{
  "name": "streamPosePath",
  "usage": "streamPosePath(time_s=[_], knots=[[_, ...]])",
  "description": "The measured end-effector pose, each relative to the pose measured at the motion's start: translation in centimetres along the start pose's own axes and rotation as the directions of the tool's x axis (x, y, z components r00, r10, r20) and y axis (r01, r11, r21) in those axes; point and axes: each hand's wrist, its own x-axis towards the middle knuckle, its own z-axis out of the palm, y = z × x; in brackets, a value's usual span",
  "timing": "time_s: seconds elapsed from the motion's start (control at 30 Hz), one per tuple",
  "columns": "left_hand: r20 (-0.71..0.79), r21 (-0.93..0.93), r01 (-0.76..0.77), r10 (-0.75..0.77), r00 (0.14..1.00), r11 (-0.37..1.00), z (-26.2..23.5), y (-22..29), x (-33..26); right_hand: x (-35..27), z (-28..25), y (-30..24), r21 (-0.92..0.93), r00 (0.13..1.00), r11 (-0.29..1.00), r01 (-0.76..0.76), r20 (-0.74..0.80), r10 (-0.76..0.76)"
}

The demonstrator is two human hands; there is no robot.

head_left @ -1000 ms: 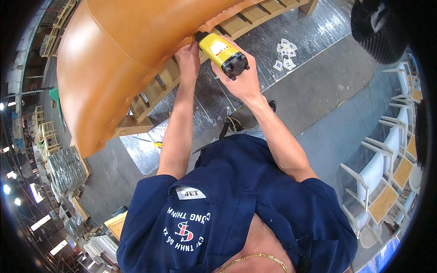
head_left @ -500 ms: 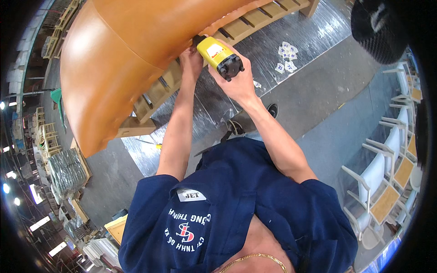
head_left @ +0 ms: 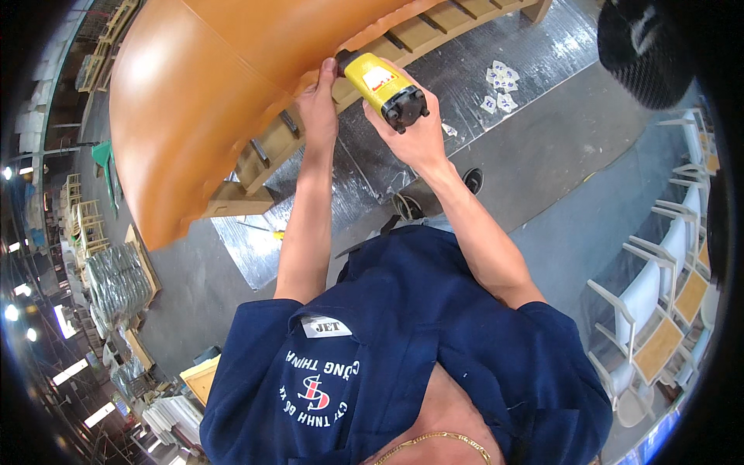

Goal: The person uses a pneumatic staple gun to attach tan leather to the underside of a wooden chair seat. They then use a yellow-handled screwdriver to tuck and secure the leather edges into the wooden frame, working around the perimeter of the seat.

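A large piece of tan-orange leather (head_left: 225, 70) covers a curved wooden seat frame (head_left: 283, 139) at the upper left. My left hand (head_left: 318, 112) is closed at the leather's lower edge, thumb up against it and the other fingers partly hidden. Gripped in my right hand (head_left: 418, 136) is a yellow and black staple gun (head_left: 376, 81). Its black nose points at the leather edge, just right of my left thumb. Whether the nose touches the leather I cannot tell.
Shiny sheeting (head_left: 248, 248) lies on the floor beneath the frame, with several small white paper tags (head_left: 502, 81) at right. Pale chairs (head_left: 655, 341) line the right side. Plastic-wrapped stacks (head_left: 116, 279) and a green object (head_left: 103, 159) are at left.
My left hand has moved slightly left along the leather edge, and its thumb now shows. The staple gun stays in my right hand near the edge. The whole view has shifted a little.
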Motion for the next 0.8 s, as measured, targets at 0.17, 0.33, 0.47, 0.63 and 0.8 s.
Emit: streamPosePath(time_s=[0.17, 0.33, 0.47, 0.63, 0.8], knots=[[0.063, 0.175, -0.087, 0.077, 0.995, 0.981, -0.9, -0.4, 0.3, 0.2, 0.9, 0.6, -0.045, 0.998, 0.997, 0.057, -0.007, -0.057], [0.115, 0.333, -0.128, 0.094, 0.989, 0.934, -1.9, -2.4, 1.0, 0.3, 1.5, -0.2, -0.011, 0.999, 1.0, -0.024, -0.029, 0.024], [0.307, 0.58, -0.346, 0.195, 0.931, 0.738, -4.0, -3.4, 1.7, -0.1, 1.4, 0.1, -0.021, 0.999, 0.999, -0.035, 0.016, 0.035], [0.119, 0.128, 0.092, -0.107, 0.987, 0.987, -2.9, -4.8, 2.0, -0.3, 2.4, 0.1, -0.019, 1.0, 1.0, 0.022, -0.016, -0.022], [0.153, -0.032, 0.209, -0.202, 0.967, 0.977, -3.9, -4.4, 2.3, -0.4, 2.6, -0.4, 0.028, 0.997, 0.999, -0.044, 0.059, 0.042]])
